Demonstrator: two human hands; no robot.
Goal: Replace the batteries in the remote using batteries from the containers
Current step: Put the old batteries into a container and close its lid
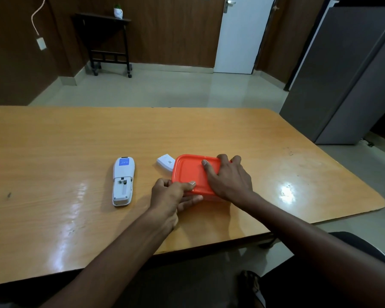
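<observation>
Orange container (190, 172) on surface (53, 141). Right grip (228, 177) flat on lid; left grip (172, 194) pinches near corner. Remote (123, 181) lies left, battery bay exposed.

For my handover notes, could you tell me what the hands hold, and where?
Orange-lidded container: left hand pinches its near-left lid corner; right hand presses the lid top.

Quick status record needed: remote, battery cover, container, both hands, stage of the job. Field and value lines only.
remote: white remote lies face down on the wooden table, battery bay open and looking empty
battery cover: white cover on the table, at the container's far left corner
container: orange lid on the container, appears closed
left hand: left hand grips the lid's near left corner
right hand: right hand flat on the lid
stage: no batteries visible
</observation>
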